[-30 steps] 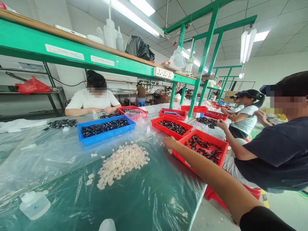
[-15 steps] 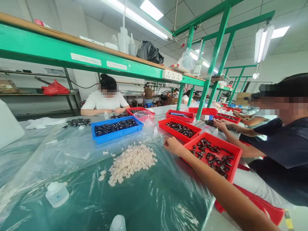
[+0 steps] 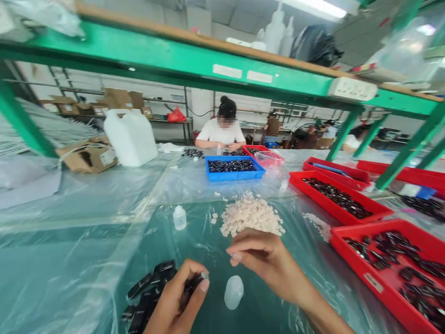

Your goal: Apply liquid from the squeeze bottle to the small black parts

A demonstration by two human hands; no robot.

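Note:
My left hand (image 3: 177, 301) is low in the view, its fingers closed on a small black part (image 3: 195, 281), just right of a pile of black parts (image 3: 146, 297) on the plastic-covered table. My right hand (image 3: 264, 260) hovers beside it with the fingertips pinched together; what they hold is too small to make out. A small clear bottle (image 3: 233, 291) lies on the table under my right hand. A heap of small white pieces (image 3: 251, 215) sits just beyond my hands.
Red trays (image 3: 368, 273) of black parts line the right side. A blue tray (image 3: 233, 168) sits further back, where a person in white (image 3: 224, 130) works. A small bottle (image 3: 179, 217), a white jug (image 3: 130, 137) and a cardboard box (image 3: 88, 157) stand left. A green shelf frame (image 3: 174, 55) runs overhead.
The view has swung left and down. My right hand has pulled back from the red tray's edge to in front of me. My left hand has come into view holding a black part.

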